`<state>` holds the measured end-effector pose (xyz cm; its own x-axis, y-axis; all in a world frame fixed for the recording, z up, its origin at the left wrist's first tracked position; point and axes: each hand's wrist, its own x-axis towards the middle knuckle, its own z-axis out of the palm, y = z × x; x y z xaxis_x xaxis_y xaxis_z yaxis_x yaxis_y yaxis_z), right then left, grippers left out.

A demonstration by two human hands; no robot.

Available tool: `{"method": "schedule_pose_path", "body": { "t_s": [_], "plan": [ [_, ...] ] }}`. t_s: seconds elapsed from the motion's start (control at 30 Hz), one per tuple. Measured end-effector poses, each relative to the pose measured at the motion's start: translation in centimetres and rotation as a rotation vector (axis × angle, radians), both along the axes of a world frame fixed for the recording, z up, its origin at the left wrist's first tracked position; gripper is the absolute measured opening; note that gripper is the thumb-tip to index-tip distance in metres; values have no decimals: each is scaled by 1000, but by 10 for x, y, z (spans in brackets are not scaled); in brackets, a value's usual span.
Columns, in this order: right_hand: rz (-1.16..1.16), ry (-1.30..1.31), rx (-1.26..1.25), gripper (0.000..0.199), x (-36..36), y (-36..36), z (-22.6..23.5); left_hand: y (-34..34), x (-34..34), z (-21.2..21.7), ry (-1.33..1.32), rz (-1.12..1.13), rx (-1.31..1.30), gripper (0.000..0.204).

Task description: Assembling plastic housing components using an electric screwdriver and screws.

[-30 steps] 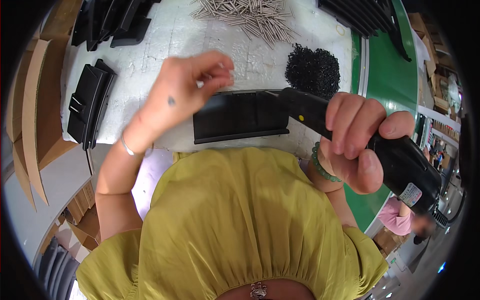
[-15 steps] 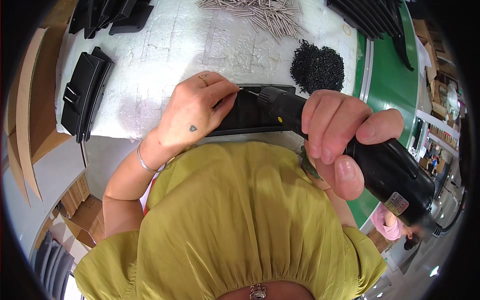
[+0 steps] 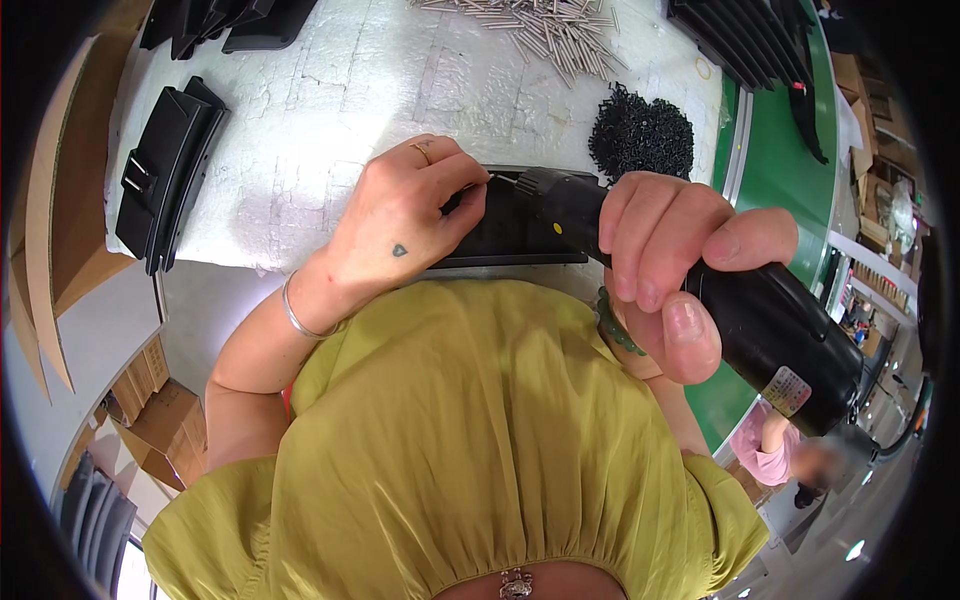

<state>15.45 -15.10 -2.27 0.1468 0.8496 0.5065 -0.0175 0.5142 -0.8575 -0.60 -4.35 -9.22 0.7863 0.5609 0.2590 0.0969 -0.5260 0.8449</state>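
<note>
Left hand (image 3: pixel 405 225): fingers curled down, fingertips pinched together on the near top edge of the black plastic part (image 3: pixel 505 225), right where the tool's tip meets it. It may be pinching a small screw there, but that spot is too small to tell.
Right hand (image 3: pixel 665 275): wrapped tight round the black electric screwdriver (image 3: pixel 700 290), all fingers closed over the barrel, thumb underneath.
Screwdriver: lies at a slant, nose up and to the left of the right hand, fat rear end down to its right with a small label on it.
Plastic part: flat and dark, on the white tabletop (image 3: pixel 350 100), half hidden under the left hand and the tool's nose, just beyond the person's yellow-green top (image 3: pixel 480 440).
Beyond the right hand: a heap of small black screws (image 3: pixel 640 130) on the tabletop, near the tool's nose.
Farther out: a scatter of thin metal pins (image 3: pixel 550 30).
Left of the left hand: another black moulded part (image 3: pixel 165 170), well apart, at the tabletop's edge.
Right side: a green belt (image 3: pixel 775 130) runs along the tabletop.
</note>
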Motion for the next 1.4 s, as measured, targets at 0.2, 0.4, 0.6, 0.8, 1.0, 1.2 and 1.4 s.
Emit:
{"method": "schedule_pose_path", "body": {
  "t_s": [0.2,0.4,0.6,0.8,1.0,1.2,1.4],
  "plan": [
    [87,-46,-2,28,-4,12,7,-6,0,-3,14,-2,-22,7],
    [101,-74,30,24,-18,26,9,-10,-1,-5,-37,0,21,8],
    [-20,7,118,18,-30,27,-6,-12,-4,-7,53,-40,46,8],
    [-168,84,-103,27,-8,6,14,-15,-3,-3,97,36,26,12],
    [-382,183,125,31,50,-39,18,-12,7,24,234,-132,350,57],
    [-531,243,99,28,44,-43,-11,-17,11,13,364,-389,343,71],
    [-549,257,86,27,49,-38,-17,-2,28,24,194,-381,233,61]
  ]
}}
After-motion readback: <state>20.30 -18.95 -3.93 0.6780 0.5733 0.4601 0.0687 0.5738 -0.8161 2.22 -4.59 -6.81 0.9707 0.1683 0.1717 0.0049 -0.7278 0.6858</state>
